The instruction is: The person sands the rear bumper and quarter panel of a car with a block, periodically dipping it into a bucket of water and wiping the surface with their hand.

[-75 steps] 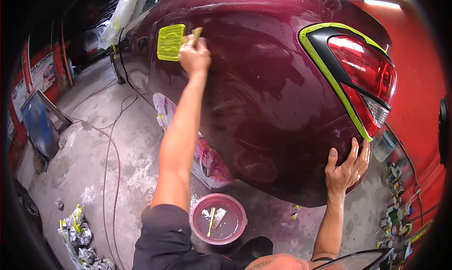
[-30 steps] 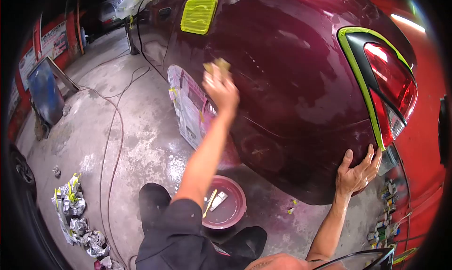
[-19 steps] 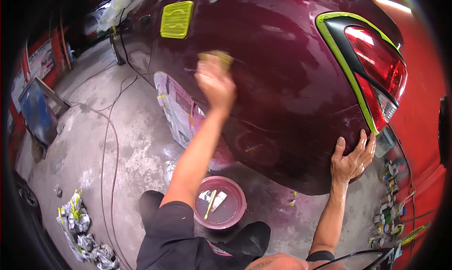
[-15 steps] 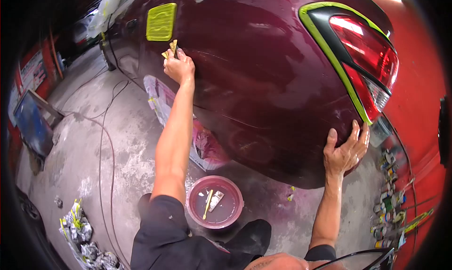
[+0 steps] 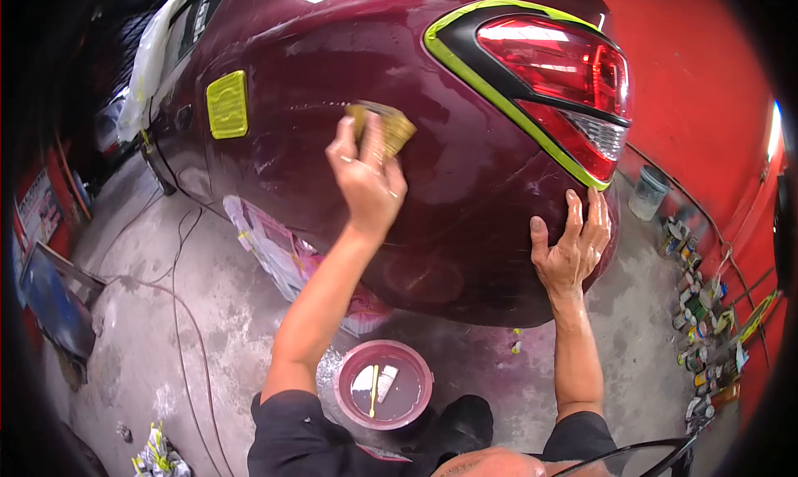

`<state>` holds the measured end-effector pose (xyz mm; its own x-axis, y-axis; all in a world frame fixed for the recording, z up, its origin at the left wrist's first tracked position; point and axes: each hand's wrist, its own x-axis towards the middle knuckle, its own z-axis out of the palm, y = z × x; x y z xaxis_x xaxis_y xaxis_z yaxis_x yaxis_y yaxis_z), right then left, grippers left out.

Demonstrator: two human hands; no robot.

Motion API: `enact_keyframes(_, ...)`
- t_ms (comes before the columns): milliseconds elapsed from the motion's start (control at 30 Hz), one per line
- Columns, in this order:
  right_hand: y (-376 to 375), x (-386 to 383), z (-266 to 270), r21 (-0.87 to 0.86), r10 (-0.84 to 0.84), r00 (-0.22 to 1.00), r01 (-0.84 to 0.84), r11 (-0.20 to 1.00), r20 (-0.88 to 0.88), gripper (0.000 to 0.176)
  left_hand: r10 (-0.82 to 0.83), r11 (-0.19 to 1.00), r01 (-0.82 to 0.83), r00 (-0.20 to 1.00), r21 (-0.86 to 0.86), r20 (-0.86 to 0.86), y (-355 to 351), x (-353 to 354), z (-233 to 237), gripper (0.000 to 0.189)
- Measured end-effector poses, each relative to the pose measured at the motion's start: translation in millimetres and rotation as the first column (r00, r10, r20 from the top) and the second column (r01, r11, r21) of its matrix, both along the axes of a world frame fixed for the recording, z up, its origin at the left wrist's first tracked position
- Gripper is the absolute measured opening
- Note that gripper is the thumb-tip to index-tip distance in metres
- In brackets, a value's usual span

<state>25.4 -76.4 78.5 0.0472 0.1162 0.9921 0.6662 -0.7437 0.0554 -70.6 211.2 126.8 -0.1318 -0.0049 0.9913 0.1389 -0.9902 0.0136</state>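
Note:
My left hand (image 5: 367, 178) is closed on a yellowish-brown sanding pad (image 5: 389, 128), which lies against the wet maroon car panel (image 5: 332, 70). The pad is a little blurred. Fingers spread, my right hand (image 5: 572, 244) rests flat on the panel's lower right part, just under the tail light (image 5: 557, 70). Green tape (image 5: 490, 95) edges that light. A green-taped square patch (image 5: 227, 105) sits on the panel, left of my left hand.
A pink basin (image 5: 341, 386) of water on the floor holds a toothbrush-like stick and a white tube. Cans (image 5: 694, 311) line the red wall at right, near a bucket (image 5: 648, 193). Hoses (image 5: 179, 311) run across the floor at left. Masking plastic (image 5: 274, 244) hangs below the panel.
My left hand has moved right with the pad, from beside the taped square to nearer the tail light. The view has shifted. My right hand stays below the light.

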Motion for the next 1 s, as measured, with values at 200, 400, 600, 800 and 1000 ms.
enact_keyframes(200,0.8,0.3,-0.8,0.015,0.006,1.000,-0.006,1.000,-0.005,0.060,0.149,0.830,-0.037,0.976,-0.556,0.158,142.8,-13.1,91.5,0.034)
enact_keyframes(400,0.6,2.1,-0.6,0.022,0.002,1.000,-0.002,1.000,0.018,0.060,0.054,0.998,-0.053,0.998,-0.030,0.042,22.9,-2.8,58.0,0.049)
enact_keyframes(600,2.0,2.9,0.8,0.049,0.014,1.000,-0.015,0.999,0.017,0.059,-0.106,0.916,0.126,0.992,-0.380,0.074,46.6,0.1,91.0,0.037)
enact_keyframes(800,0.3,5.8,0.3,0.073,0.034,0.999,-0.036,0.997,0.021,0.058,-0.153,0.981,0.178,0.956,0.081,-0.248,-46.8,-12.0,-87.0,0.057)
enact_keyframes(1000,0.1,5.0,-1.3,0.074,0.009,1.000,-0.010,0.997,0.017,0.058,-0.205,0.977,0.210,0.975,0.046,-0.090,-93.0,21.4,-39.4,0.060)
